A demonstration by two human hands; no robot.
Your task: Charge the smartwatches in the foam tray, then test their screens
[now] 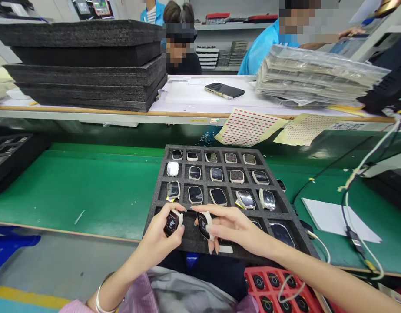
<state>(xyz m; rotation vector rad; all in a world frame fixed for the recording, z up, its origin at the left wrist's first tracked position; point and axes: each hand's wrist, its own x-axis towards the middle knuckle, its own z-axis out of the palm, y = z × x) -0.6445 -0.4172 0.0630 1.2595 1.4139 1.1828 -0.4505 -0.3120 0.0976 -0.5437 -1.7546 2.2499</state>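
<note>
My left hand [161,232] is closed around a smartwatch case [173,222] with a pale frame and a dark lit screen. A second, similar watch case [203,224] is gripped by my right hand [229,224], its thumb on the pale side edge. Both are tilted and held a little apart above the front row of a black foam tray [158,191]. Several pale-framed watch cases sit in the tray's compartments, such as one [217,196] just beyond my hands. My right hand and forearm hide part of the front row.
A stack of black foam trays [89,65] stands on the shelf at left, near a phone [224,90] and bagged trays [317,76]. A red tray [252,271] of round dark parts lies below right. Cables [350,208] hang at right. Other people are beyond the shelf.
</note>
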